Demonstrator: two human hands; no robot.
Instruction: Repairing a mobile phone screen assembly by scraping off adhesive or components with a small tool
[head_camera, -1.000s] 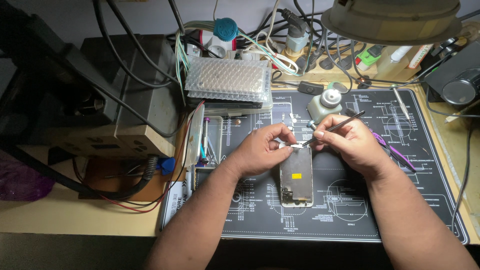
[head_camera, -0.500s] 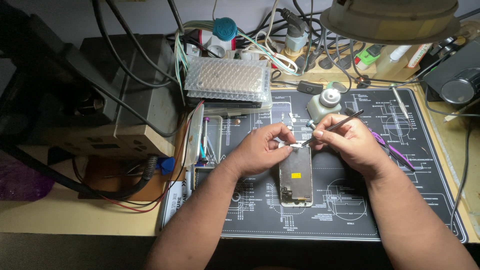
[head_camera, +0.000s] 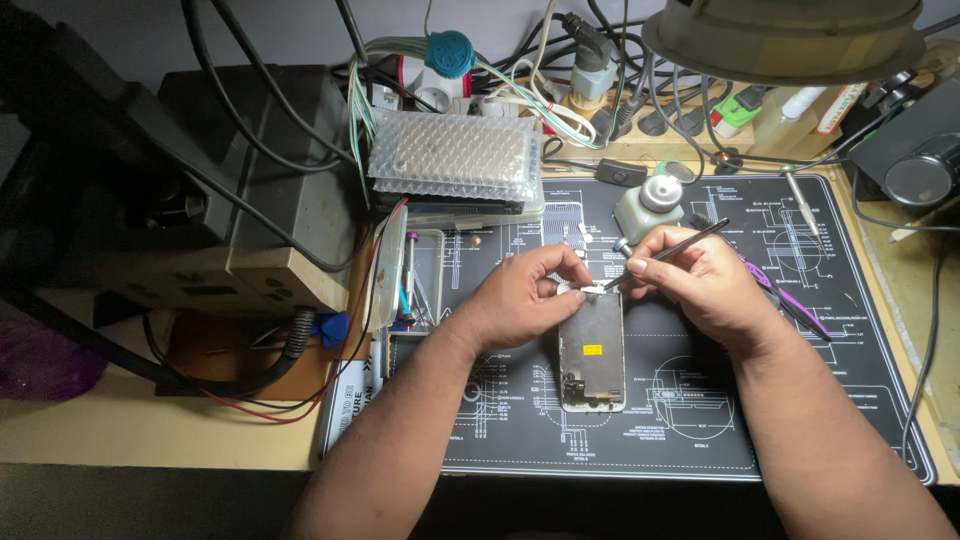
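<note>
An opened phone (head_camera: 592, 352) lies flat on a dark printed work mat (head_camera: 640, 430), its inner side up with a small yellow patch. My left hand (head_camera: 530, 295) pinches a small pale part at the phone's top edge. My right hand (head_camera: 695, 280) grips thin dark tweezers (head_camera: 672, 252), whose tip meets that part just above the phone. The fingers of both hands nearly touch over the phone's top end.
A small round-capped bottle (head_camera: 648, 208) stands behind my hands. A bubble-wrapped flat pack (head_camera: 455, 155) rests on a tray at the back. A grey box with cables (head_camera: 240, 190) fills the left. Purple-handled tool (head_camera: 785, 295) lies right of my hand. A lamp shade (head_camera: 790, 35) hangs above.
Both hands stay at the phone's top edge; the tweezers' tip has shifted only slightly. Nothing else has moved.
</note>
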